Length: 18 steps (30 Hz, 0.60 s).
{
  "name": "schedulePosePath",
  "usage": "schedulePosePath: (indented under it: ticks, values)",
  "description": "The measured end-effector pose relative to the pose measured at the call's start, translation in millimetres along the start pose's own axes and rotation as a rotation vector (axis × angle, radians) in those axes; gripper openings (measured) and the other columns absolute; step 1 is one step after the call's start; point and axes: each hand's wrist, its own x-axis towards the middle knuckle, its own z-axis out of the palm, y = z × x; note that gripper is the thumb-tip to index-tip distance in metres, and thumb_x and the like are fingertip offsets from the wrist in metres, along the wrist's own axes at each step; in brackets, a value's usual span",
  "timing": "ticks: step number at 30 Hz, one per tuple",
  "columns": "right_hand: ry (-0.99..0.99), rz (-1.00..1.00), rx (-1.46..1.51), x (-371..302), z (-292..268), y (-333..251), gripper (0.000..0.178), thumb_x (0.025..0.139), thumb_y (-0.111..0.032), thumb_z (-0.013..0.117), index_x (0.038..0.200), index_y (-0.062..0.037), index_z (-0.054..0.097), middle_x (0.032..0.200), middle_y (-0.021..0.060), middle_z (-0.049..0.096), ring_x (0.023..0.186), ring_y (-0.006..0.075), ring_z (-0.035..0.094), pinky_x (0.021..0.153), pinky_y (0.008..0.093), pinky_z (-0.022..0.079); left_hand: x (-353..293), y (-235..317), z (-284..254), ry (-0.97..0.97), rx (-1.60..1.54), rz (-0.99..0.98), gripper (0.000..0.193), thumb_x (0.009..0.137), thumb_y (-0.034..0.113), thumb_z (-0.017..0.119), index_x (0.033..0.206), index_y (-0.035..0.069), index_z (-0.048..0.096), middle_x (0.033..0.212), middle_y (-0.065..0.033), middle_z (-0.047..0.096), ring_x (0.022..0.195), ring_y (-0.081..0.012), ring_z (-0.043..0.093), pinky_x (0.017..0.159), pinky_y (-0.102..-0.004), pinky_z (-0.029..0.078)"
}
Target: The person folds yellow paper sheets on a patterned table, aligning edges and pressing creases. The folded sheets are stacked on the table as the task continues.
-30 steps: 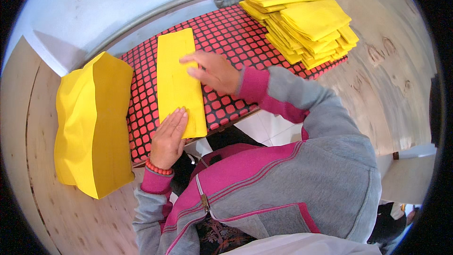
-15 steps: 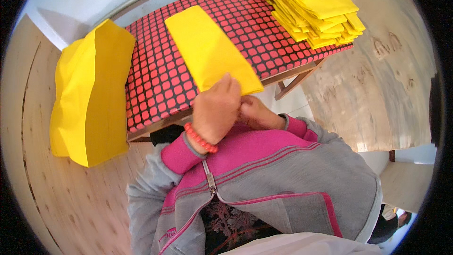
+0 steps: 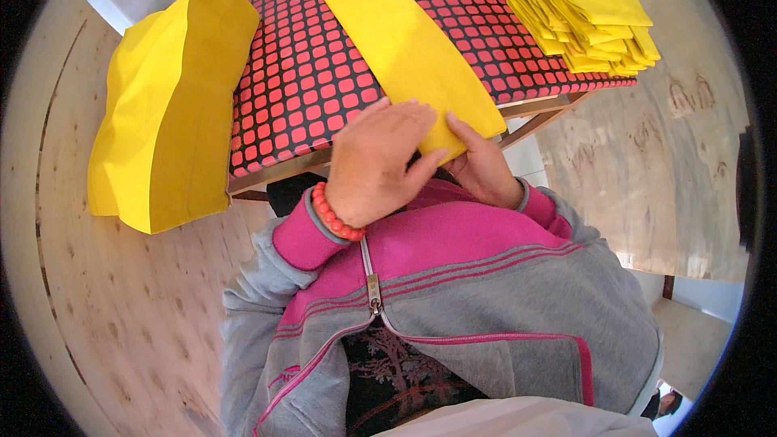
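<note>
A long folded piece of yellow fabric (image 3: 413, 57) lies slantwise on the table, its near end reaching past the front edge. My left hand (image 3: 376, 158), with a red bead bracelet at the wrist, rests its outstretched fingers on the near left side of the fabric, thumb apart. At the near end, my right hand (image 3: 486, 163) has its thumb on top of the fabric and its other fingers underneath, partly hidden. A stack of folded yellow fabric pieces (image 3: 579, 12) sits at the table's far right. To the left, a larger yellow fabric piece (image 3: 174, 105) hangs over the table's side.
The table (image 3: 279, 105) has a red and black patterned cover and a wooden frame. A wooden board (image 3: 647, 170) stands at the right. Pale wood-like flooring (image 3: 121, 299) spreads at the left. Part of another person (image 3: 670, 402) shows at the lower right rim.
My hands were close together at the fabric's near end, the right one curled. Now they are apart, with the left fingers spread on the fabric and the right thumb on top. The view has shifted slightly.
</note>
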Motion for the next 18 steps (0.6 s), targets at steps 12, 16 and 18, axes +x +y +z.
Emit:
schedulePosePath:
  ticks: [12,16,18]
  values:
    - [0.187,-0.099,-0.469,-35.7,-45.3,-90.2,0.037,0.099,-0.014,0.06,0.133,-0.0036,0.05,0.114,0.0103,0.068,0.089,0.0193,0.07,0.07,0.0262,0.059,-15.5,-51.9,-6.0,0.156,-0.054,-0.197,0.027,0.082,0.02,0.076,0.103,0.004,0.07,0.091,-0.013,0.071,0.077,-0.0289,0.07,0.067,-0.0361,0.055]
    - [0.203,-0.083,-0.335,-37.9,-36.3,-105.2,0.027,0.098,-0.016,0.064,0.122,-0.0062,0.057,0.1,0.0068,0.07,0.079,0.0123,0.069,0.056,0.0185,0.054,-20.2,-70.6,-4.8,0.162,-0.077,-0.258,0.025,0.084,0.019,0.075,0.104,0.005,0.07,0.089,-0.0123,0.071,0.076,-0.0276,0.07,0.067,-0.0352,0.055]
    - [0.168,-0.068,-0.269,-38.0,-29.7,-111.7,0.027,0.097,-0.015,0.065,0.121,-0.0062,0.057,0.098,0.0065,0.069,0.076,0.0112,0.069,0.055,0.0181,0.054,-20.3,-80.0,-5.9,0.16,-0.05,-0.258,0.024,0.085,0.019,0.074,0.105,0.005,0.07,0.087,-0.0121,0.071,0.076,-0.0274,0.07,0.068,-0.0344,0.054]
